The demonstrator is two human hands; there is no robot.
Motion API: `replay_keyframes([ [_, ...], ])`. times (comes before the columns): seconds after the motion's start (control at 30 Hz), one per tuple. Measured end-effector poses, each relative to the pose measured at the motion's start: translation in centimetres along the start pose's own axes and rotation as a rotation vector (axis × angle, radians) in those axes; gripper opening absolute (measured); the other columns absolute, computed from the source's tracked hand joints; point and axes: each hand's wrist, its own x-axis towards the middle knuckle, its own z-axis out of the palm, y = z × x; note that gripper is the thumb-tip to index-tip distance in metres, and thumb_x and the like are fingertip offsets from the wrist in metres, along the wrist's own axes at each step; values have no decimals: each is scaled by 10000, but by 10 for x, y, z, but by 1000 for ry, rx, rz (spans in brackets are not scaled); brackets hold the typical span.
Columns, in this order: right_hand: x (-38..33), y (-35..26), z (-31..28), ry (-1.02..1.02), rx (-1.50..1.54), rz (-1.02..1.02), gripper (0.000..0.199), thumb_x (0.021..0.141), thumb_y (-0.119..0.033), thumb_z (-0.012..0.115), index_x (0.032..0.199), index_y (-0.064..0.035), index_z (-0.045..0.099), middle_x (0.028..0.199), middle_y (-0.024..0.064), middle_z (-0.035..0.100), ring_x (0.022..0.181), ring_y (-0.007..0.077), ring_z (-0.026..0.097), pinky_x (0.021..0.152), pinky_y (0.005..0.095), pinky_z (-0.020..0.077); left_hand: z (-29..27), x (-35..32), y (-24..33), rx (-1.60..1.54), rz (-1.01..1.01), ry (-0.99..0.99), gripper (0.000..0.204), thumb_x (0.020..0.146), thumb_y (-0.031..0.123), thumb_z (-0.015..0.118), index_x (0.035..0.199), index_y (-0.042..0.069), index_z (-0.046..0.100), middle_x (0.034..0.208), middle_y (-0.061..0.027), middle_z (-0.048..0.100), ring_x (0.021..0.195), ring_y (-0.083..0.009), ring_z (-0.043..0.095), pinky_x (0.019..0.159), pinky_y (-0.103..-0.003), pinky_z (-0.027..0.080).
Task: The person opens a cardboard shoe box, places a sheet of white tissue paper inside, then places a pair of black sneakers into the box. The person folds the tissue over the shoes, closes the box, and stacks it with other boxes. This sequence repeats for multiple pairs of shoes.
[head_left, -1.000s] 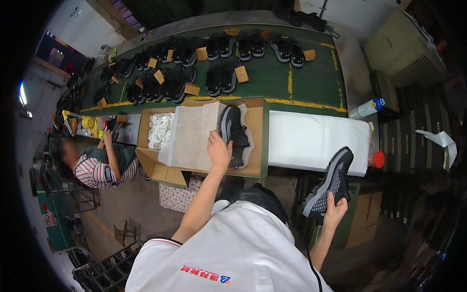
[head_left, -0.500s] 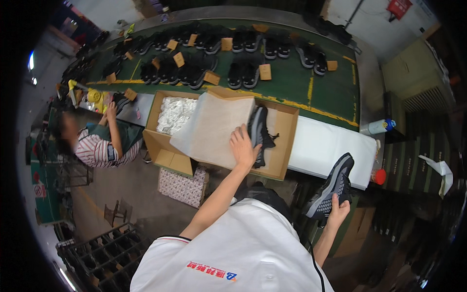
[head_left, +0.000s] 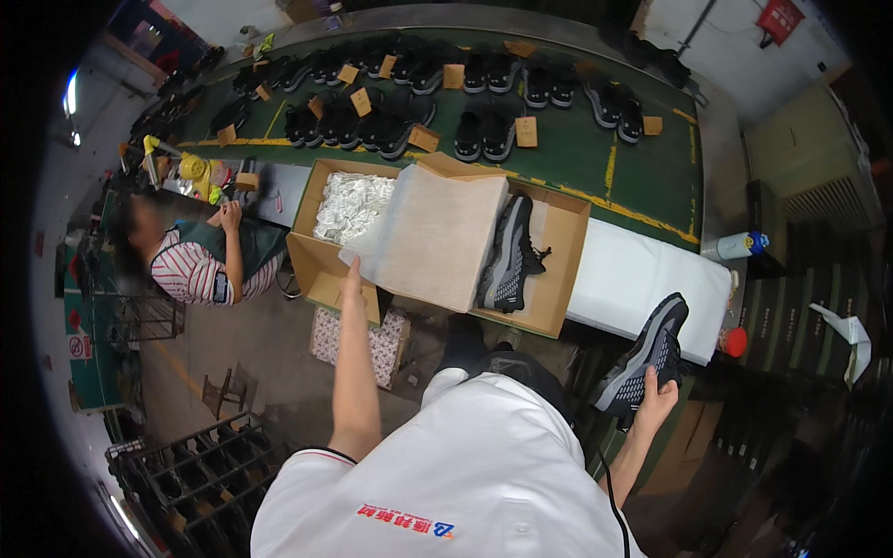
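Observation:
My right hand [head_left: 659, 398] is closed round a black and grey sneaker [head_left: 644, 358], held toe up with its grey sole turned left. A matching sneaker [head_left: 507, 260] lies on its side in an open cardboard shoebox [head_left: 560, 279], sole to the left. Pale wrapping paper [head_left: 437, 237] spreads from beside that shoe over the box's left wall. At the paper's lower left corner is my left hand [head_left: 352, 282], seen edge-on; most of its fingers are hidden, so I cannot make out whether they grip the paper.
Left of the paper, a box holds small white packets [head_left: 352, 206]. A stack of white paper [head_left: 642, 279] lies on the right. Rows of black shoes [head_left: 484, 135] with brown tags stand on the green bench [head_left: 567, 163]. A co-worker [head_left: 205, 260] sits at the left. A bottle [head_left: 739, 245] stands far right.
My left hand has left the sneaker in the box and moved left to the paper's corner. That sneaker now shows more of its side. My right hand keeps the other sneaker in nearly the same place.

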Motion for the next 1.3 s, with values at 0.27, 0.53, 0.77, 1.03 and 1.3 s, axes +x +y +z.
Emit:
replay_keyframes([
  [0.27,-3,4,-19,64,-30,45,569,943,-135,794,726,-153,269,740,-89,247,667,42,252,551,285,205,6,-37,57,-667,296,-415,70,1024,121,672,988,76,633,911,-45,703,818,-153,662,705,-320,518],
  [0.53,-12,4,-35,129,-12,73,584,940,-158,801,720,-141,260,734,-84,234,656,54,235,541,303,197,147,-357,101,577,1502,-995,203,827,290,859,882,129,748,1246,-181,588,1402,-358,411,1254,-615,80],
  [0.77,-28,-7,-57,157,-152,34,596,927,-172,811,702,-106,263,705,-58,250,652,69,251,531,325,201,284,-425,-21,1080,1756,-1295,184,791,329,807,797,154,750,1635,-304,313,1589,-492,3,1138,-807,-119],
  [1.03,-45,-60,-100,-264,-362,-334,491,746,-92,901,670,-17,422,622,52,410,599,157,423,552,349,308,305,-441,-23,509,-483,-1881,714,1013,671,497,1447,109,573,1658,-211,341,1528,-394,338,1236,-586,269],
  [1.3,4,-137,24,10,-416,-609,1023,724,-392,942,1536,-65,412,1648,265,230,1527,430,269,1233,581,239,232,-341,8,317,-72,-2327,1110,780,104,859,1654,8,182,1694,-121,279,1524,-206,333,1269,-353,256],
])
